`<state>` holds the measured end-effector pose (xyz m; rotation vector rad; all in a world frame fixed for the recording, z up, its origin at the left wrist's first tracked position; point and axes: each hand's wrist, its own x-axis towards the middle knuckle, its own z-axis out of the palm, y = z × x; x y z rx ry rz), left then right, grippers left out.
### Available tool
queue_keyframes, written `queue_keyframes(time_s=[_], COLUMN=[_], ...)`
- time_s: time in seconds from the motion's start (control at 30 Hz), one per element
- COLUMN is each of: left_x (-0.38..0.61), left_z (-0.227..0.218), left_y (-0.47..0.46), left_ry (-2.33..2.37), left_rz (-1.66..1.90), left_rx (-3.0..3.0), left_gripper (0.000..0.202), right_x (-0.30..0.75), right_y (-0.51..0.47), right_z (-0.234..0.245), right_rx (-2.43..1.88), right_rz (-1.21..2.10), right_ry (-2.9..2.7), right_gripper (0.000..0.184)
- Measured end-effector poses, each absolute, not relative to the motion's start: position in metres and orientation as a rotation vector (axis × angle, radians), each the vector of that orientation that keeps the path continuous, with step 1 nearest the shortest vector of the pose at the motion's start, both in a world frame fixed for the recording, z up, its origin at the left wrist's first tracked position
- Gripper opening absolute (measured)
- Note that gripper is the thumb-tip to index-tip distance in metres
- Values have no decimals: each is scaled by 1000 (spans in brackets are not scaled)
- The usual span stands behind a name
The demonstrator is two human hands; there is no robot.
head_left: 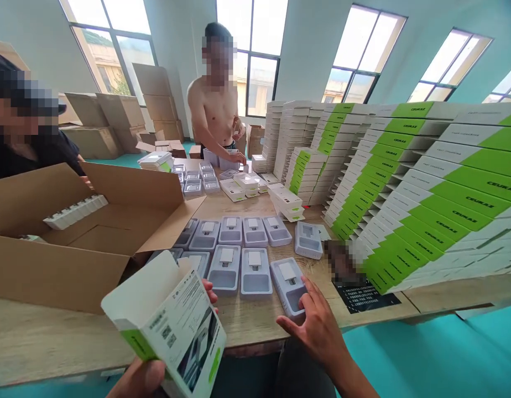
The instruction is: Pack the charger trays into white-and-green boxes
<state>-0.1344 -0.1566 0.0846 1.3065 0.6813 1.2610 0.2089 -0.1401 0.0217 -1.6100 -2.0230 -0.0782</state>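
Far left, a person [19,127] sits by a big open carton [85,260] w/ white boxes in it. Lower down, the L hand [139,378] is clamped on a white-green box [168,320] — fingers behind, rest of the hand under it, open end up. A good hold: low on the sides, so the box isn't bent. On the table [52,337], grey trays [226,271] sit in neat rows, each w/ a white block. The R hand [317,326] is open, fingers apart, w/ fingertips [302,301] on the rim of the nearest tray [286,284] — a light touch there won't push it askew. Far right, tall box stacks [438,204] stand in rows.
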Motion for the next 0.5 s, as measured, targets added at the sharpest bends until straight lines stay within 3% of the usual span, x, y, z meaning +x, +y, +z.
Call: queue_keyframes(time_s=[0.1,0.17,0.27,0.5], left_x=[-140,-149,-168,-179], left_z=[89,101,127,148], left_y=[-159,-159,-157,-139], left_ry=[716,830,1004,989], left_rz=[1232,1031,658,377], left_rx=[1337,1594,1941,2114], left_gripper=[103,105,123,125], right_x=[209,216,230,205], right_y=[-151,-157,-169,-186], right_z=[21,30,68,191], right_rx=[-1640,-1612,-1454,-786], right_rz=[-55,-32,114,505], right_ry=[-1896,-1843,-1890,-2337], right_gripper=[39,29,23,45])
